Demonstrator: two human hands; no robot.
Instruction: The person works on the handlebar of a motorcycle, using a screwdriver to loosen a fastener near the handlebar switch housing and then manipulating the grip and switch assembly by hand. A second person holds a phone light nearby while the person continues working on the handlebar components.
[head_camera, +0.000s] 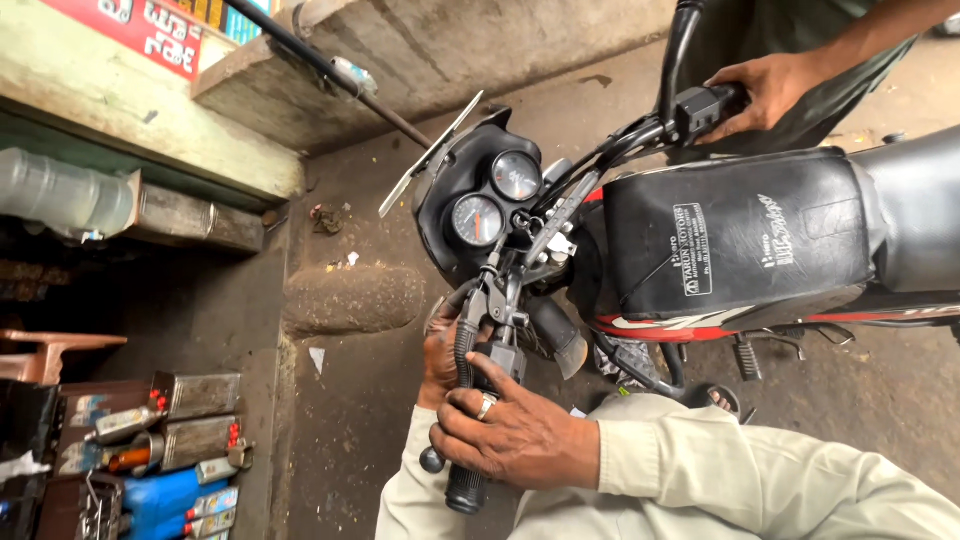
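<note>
handlebar grip (466, 488) pointing down-frame, right hand (515, 435) wrapped around it, left hand (440, 355) clasping lever clamp (497, 300)

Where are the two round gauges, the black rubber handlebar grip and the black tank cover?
Two round gauges (478, 220): head view, face of the lower dial.
Black rubber handlebar grip (466, 488): head view, its end below the hand.
Black tank cover (735, 235): head view, middle of its top.

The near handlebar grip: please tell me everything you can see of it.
The grip is black, ribbed rubber on the handlebar end nearest the camera, below the black switch housing. The right hand, wearing a ring, lies over its upper part; the left hand holds the lever assembly just above. Its lower end shows free.
</note>
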